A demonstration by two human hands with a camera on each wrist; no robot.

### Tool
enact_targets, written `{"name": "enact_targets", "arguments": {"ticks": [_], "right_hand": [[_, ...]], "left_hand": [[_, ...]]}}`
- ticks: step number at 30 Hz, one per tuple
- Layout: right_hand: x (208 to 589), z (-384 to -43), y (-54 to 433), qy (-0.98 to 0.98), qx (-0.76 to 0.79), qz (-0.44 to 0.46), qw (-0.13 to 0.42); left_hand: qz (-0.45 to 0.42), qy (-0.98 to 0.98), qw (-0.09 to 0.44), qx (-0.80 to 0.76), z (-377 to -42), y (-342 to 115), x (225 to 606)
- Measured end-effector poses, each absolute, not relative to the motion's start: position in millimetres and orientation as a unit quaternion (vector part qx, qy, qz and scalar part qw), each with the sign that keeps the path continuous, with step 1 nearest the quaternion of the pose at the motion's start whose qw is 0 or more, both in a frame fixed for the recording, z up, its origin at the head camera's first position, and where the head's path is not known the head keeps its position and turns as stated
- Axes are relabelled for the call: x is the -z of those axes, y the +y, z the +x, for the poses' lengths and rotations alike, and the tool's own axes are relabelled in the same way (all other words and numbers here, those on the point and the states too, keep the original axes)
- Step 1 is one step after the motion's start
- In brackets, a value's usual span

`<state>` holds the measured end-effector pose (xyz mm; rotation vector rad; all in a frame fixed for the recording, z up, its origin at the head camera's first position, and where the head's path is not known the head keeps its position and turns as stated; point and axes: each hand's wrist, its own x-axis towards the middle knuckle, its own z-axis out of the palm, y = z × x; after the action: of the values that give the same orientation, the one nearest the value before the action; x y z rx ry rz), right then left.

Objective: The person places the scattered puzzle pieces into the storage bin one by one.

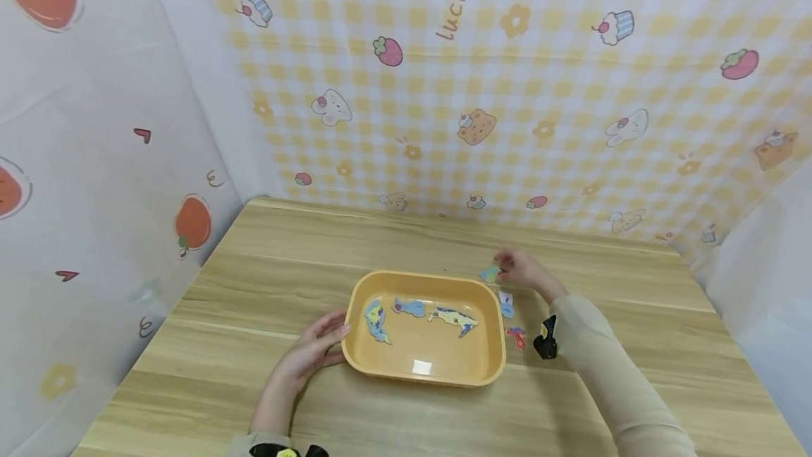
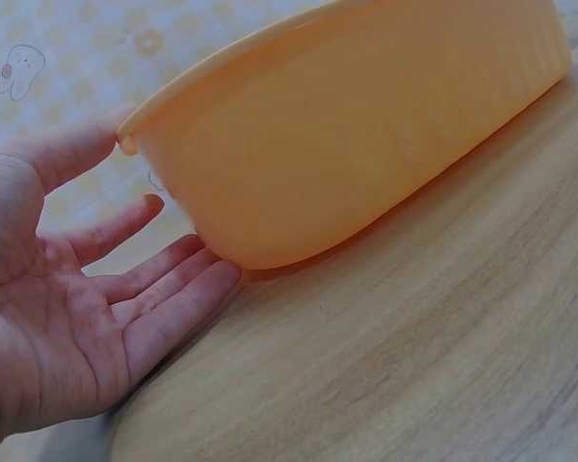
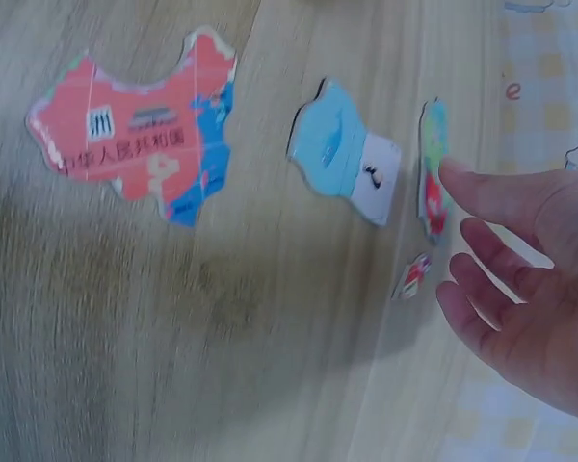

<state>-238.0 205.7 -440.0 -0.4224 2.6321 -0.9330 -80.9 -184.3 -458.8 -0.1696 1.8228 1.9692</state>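
Note:
A yellow plastic bin (image 1: 423, 379) stands on the table, with three map-shaped puzzle pieces inside: a blue-green one (image 1: 376, 317), a light blue one (image 1: 412, 309) and a cream one (image 1: 452, 317). At its left end, my left hand (image 1: 311, 351) touches the rim with the thumb; the fingers lie straight against the lower wall in the left wrist view. My right hand (image 1: 523, 271) is beyond the bin's far right corner, its thumb at a narrow green-and-red puzzle piece (image 3: 434, 173). The other fingers are bent loosely and apart from it.
To the bin's right lie a light blue and white puzzle piece (image 3: 332, 144) and a red map piece (image 3: 125, 130) with Chinese characters. A small red-and-white piece (image 3: 413, 277) lies beside the right fingers. A patterned curtain (image 1: 444, 125) borders the wooden table (image 1: 279, 252) at the back.

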Motion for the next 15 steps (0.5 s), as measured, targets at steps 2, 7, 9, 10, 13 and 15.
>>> {"name": "enact_targets", "arguments": {"ticks": [2, 7, 9, 10, 13, 15], "right_hand": [[443.1, -238.3, 206.2, 0.921, 0.326, -0.143, 0.16], [445.4, -239.9, 204.4, 0.919, 0.326, -0.14, 0.171], [444.8, -240.4, 203.4, 0.919, 0.323, -0.142, 0.174], [444.7, -240.7, 203.0, 0.92, 0.321, -0.141, 0.174], [444.7, -242.0, 202.7, 0.923, 0.31, -0.15, 0.173], [445.0, -242.9, 202.4, 0.922, 0.308, -0.154, 0.175]], "left_hand": [[-0.061, 0.661, 0.224, -0.714, -80.5, -184.4, 458.5], [-0.064, 0.666, 0.221, -0.709, -80.9, -185.1, 458.3], [-0.067, 0.667, 0.22, -0.708, -81.1, -185.2, 458.6], [-0.068, 0.667, 0.221, -0.708, -81.2, -185.1, 458.7], [-0.068, 0.665, 0.222, -0.71, -81.3, -184.6, 459.5], [-0.068, 0.662, 0.223, -0.712, -81.4, -184.5, 460.0]]}}
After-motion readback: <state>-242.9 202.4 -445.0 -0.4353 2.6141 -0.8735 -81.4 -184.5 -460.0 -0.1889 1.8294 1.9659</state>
